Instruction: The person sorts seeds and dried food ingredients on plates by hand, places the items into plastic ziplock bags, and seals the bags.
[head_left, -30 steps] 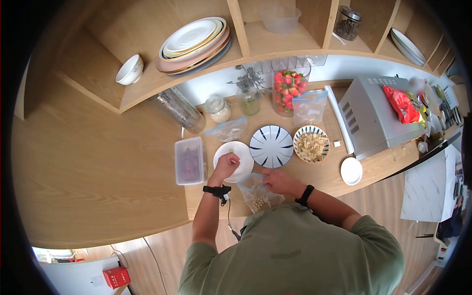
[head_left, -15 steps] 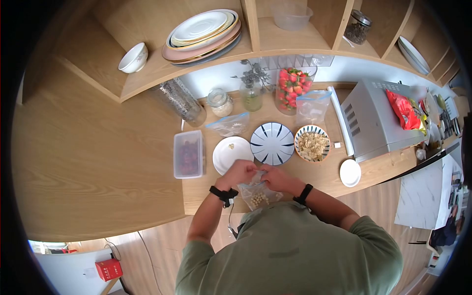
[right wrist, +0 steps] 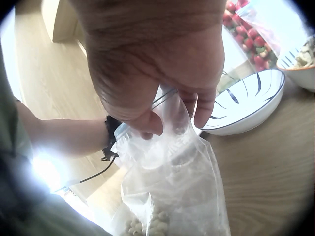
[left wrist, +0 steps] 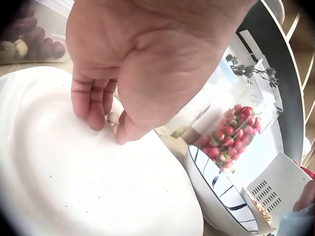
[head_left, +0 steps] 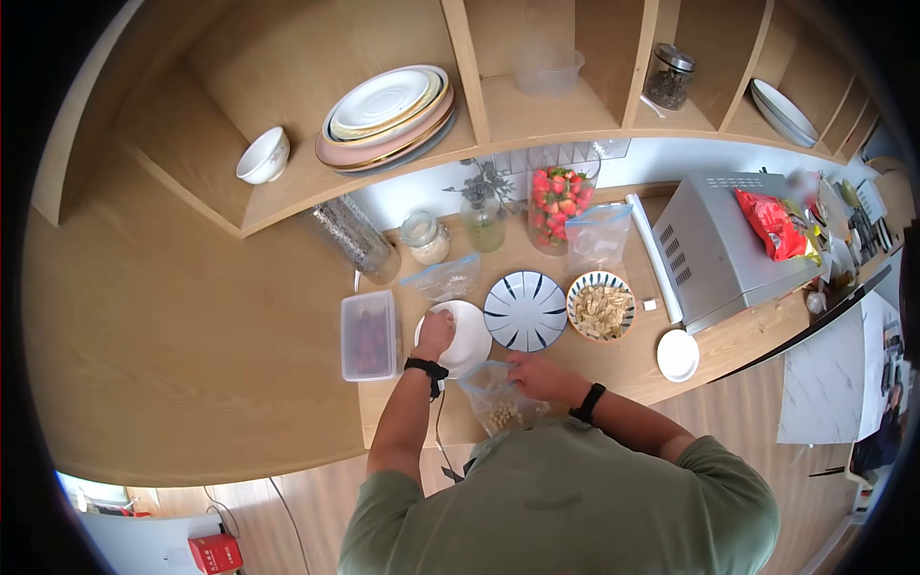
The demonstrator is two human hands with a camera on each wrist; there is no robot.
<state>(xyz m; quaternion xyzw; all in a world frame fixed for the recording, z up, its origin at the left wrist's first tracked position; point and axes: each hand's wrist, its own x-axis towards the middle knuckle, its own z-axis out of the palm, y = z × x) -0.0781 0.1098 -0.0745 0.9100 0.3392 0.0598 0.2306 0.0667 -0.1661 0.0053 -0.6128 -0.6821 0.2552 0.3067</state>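
Observation:
My left hand is low over the white plate, fingers bent down and fingertips close to its surface. In the left wrist view, small cream-coloured seeds, like lotus seeds, show between the thumb and fingers. The index finger is hidden behind the thumb, so I cannot tell whether it pinches a seed. My right hand grips the top edge of a clear zip bag between thumb and fingers. More of these seeds lie in the bottom of the bag, close to the person's shirt.
Right of the plate stand a blue-striped bowl and a bowl of dried slices. A lidded box of dark red fruit lies left. Behind are a zip bag, a glass jar and a strawberry container. A microwave stands right.
Half a second ago my left hand was at the bag's mouth beside the right, and several seeds showed on the plate. It has moved back over the plate; the right hand keeps the bag.

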